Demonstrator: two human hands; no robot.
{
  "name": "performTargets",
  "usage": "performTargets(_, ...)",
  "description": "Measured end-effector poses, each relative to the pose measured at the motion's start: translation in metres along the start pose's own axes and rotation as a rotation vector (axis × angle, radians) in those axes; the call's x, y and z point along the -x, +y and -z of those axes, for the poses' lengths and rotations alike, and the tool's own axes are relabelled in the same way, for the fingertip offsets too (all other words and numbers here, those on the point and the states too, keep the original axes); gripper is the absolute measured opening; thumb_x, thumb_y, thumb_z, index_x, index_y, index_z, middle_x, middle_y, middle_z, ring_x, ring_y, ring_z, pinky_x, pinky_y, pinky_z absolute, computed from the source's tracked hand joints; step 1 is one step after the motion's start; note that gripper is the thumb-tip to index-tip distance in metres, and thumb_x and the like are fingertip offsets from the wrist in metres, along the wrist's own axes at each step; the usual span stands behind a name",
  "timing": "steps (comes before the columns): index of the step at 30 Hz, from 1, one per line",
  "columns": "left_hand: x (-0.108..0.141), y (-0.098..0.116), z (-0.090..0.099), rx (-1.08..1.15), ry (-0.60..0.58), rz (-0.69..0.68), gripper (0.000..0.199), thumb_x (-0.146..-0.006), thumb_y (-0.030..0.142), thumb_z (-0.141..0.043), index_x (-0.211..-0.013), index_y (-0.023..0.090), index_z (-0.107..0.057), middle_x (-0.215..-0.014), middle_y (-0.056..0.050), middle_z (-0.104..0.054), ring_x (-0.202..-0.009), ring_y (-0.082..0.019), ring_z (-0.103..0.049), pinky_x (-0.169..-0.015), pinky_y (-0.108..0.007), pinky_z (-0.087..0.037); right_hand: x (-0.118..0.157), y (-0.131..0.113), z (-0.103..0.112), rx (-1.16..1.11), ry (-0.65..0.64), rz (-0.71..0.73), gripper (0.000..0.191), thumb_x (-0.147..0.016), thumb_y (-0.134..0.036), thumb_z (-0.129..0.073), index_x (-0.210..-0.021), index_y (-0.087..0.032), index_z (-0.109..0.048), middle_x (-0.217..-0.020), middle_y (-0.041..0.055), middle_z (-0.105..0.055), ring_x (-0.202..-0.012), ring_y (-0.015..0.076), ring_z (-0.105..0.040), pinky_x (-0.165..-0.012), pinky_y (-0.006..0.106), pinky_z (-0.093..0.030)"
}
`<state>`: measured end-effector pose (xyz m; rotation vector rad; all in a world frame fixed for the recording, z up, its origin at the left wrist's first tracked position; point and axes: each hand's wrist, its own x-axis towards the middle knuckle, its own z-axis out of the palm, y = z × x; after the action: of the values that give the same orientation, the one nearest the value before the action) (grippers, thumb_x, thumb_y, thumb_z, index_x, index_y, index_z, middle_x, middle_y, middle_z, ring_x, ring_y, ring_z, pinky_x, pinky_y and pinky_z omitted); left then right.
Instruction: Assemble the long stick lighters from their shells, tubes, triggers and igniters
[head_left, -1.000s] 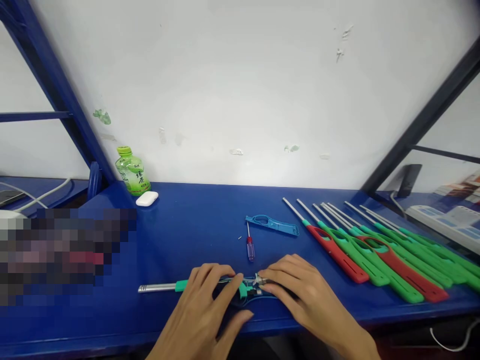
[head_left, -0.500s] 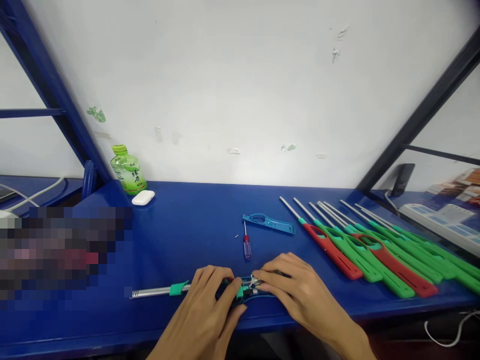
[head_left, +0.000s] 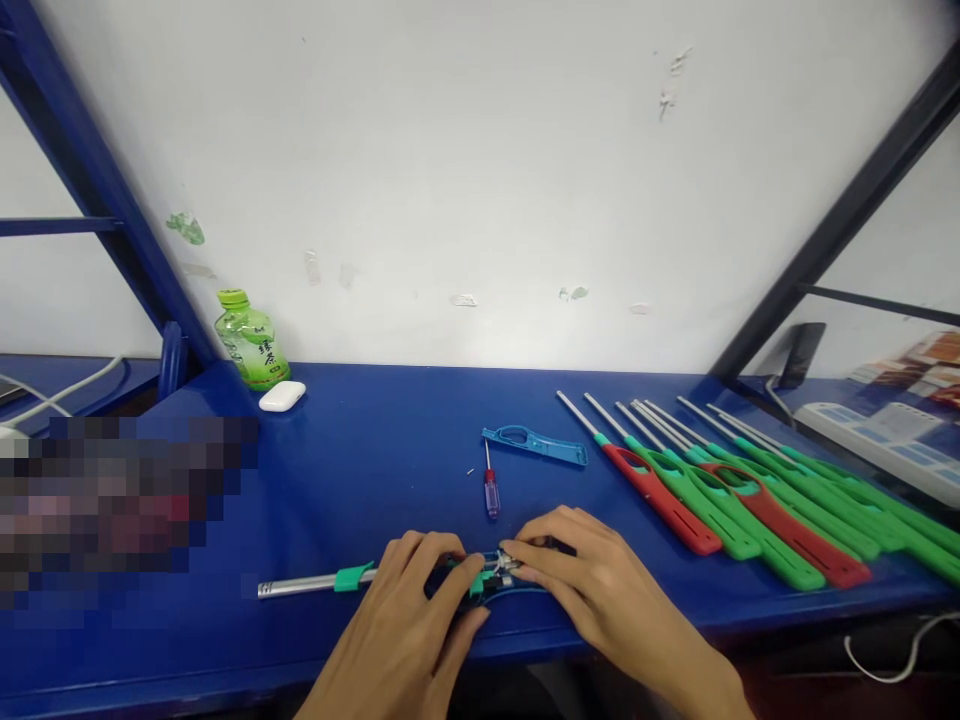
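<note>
An opened lighter (head_left: 300, 585) with a silver tube, a green collar and a blue shell lies along the table's front edge. My left hand (head_left: 420, 600) is closed on its middle, thumb and index finger pressing beside the green inner part. On its right end, my right hand (head_left: 592, 575) pinches at small metal and clear parts, with the fingertips of both hands close together. The exact piece under the right fingertips is too small to tell. Beyond the hands lie a screwdriver (head_left: 491, 492) with a purple handle and a blue shell half (head_left: 536, 445).
Several green and red lighters (head_left: 660, 500) lie fanned out at the right. At the back left stand a green bottle (head_left: 253, 345) and a white case (head_left: 283, 397). A tiny pin lies left of the screwdriver. Blue frame posts rise at both sides.
The whole view has shifted slightly. Both hands stay on the opened lighter in nearly the same pose, with only a small movement of the right fingertips.
</note>
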<state>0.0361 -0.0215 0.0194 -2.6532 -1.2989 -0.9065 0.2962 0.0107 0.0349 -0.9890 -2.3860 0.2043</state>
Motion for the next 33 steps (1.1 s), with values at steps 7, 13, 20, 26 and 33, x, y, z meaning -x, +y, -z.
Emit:
performTargets(7, -0.0009, -0.0027, -0.0004, 0.034, -0.050, 0.015, 0.038, -0.108, 0.023, -0.056, -0.145, 0.031, -0.058, -0.123, -0.007, -0.068, -0.104, -0.026, -0.067, -0.091, -0.042, -0.063, -0.0019, -0.0018, 0.0013, 0.004, 0.036, 0.015, 0.028, -0.114, -0.018, -0.050, -0.123, -0.026, -0.075, -0.111, 0.0052, -0.078, -0.092, 0.0227, -0.073, -0.084, 0.040, -0.056)
performTargets(13, -0.0025, -0.0015, 0.0013, 0.034, -0.094, 0.005, 0.039, -0.109, 0.021, -0.053, -0.146, 0.031, -0.056, -0.116, -0.005, -0.067, -0.098, -0.025, -0.066, -0.090, -0.043, -0.061, -0.0002, -0.0005, -0.0013, 0.014, 0.046, 0.013, 0.022, -0.114, -0.023, -0.054, -0.123, -0.026, -0.074, -0.111, 0.0043, -0.078, -0.092, 0.0224, -0.072, -0.083, 0.039, -0.053)
performTargets(20, -0.0019, -0.0018, 0.0026, 0.011, -0.107, -0.002, 0.049, -0.108, 0.019, -0.052, -0.155, 0.032, -0.051, -0.117, -0.005, -0.066, -0.098, -0.024, -0.064, -0.088, -0.040, -0.060, -0.0020, -0.0046, -0.0006, 0.020, 0.084, 0.020, 0.024, -0.117, -0.030, -0.048, -0.120, -0.027, -0.072, -0.111, 0.0022, -0.078, -0.094, 0.0207, -0.073, -0.088, 0.039, -0.052)
performTargets(26, -0.0008, -0.0040, -0.0002, 0.006, -0.123, -0.009, 0.048, -0.110, 0.021, -0.053, -0.157, 0.031, -0.049, -0.119, -0.006, -0.065, -0.099, -0.023, -0.063, -0.087, -0.039, -0.059, -0.0021, -0.0035, -0.0014, 0.031, 0.068, 0.013, 0.021, -0.115, -0.025, -0.052, -0.123, -0.025, -0.072, -0.113, 0.0033, -0.077, -0.093, 0.0212, -0.073, -0.085, 0.039, -0.052)
performTargets(33, -0.0017, -0.0019, 0.0011, 0.029, -0.107, -0.023, 0.047, -0.110, 0.021, -0.054, -0.156, 0.029, -0.051, -0.117, -0.007, -0.065, -0.097, -0.024, -0.061, -0.084, -0.041, -0.059, -0.0020, -0.0012, 0.0006, 0.017, 0.038, 0.051, 0.026, -0.111, -0.016, -0.059, -0.130, -0.027, -0.073, -0.114, 0.0041, -0.077, -0.094, 0.0218, -0.071, -0.082, 0.037, -0.052)
